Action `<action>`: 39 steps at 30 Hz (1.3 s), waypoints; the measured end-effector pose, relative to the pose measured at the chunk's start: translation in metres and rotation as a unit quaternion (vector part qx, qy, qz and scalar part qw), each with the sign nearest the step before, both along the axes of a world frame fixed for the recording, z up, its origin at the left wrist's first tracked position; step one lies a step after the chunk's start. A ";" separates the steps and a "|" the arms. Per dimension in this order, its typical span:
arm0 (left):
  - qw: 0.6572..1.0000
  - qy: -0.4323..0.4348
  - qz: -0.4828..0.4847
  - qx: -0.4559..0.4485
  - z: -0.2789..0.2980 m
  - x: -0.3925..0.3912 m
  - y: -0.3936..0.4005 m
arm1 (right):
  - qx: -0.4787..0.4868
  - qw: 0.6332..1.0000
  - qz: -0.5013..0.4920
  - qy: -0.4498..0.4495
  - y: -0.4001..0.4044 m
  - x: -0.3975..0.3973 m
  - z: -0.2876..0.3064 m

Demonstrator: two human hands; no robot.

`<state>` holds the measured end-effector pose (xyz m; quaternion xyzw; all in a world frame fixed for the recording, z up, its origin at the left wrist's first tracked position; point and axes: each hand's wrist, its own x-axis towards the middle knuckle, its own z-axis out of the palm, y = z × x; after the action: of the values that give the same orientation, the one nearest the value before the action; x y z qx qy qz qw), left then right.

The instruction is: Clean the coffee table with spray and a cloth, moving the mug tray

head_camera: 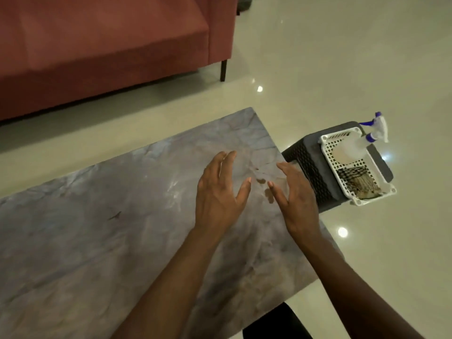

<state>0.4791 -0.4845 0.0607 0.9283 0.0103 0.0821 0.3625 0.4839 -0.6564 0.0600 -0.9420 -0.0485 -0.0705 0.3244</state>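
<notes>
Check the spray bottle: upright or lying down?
Lying down. The spray bottle rests on its side in the white basket, its blue-and-white trigger head overhanging the far rim.

floor [342, 57]: glossy cream tile, light glints | sofa [102, 45]: dusty red, dark leg

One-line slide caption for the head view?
Both empty hands, left hand and right hand, hover over marble table; spray bottle and cloth wait in basket.

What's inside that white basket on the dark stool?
The white basket holds a spray bottle lying at the far end and a checked cloth at the near end. Anything beneath them is hidden.
</notes>
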 end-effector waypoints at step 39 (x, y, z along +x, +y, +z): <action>0.975 0.124 -0.128 -0.132 -0.137 0.216 -0.407 | -0.159 0.952 -0.189 0.181 -0.341 0.128 -0.174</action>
<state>0.6956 -0.8916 -0.0764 0.8687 -0.0529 -0.0825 0.4855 0.6124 -0.9969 -0.1140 -0.9703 0.1788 0.0494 0.1549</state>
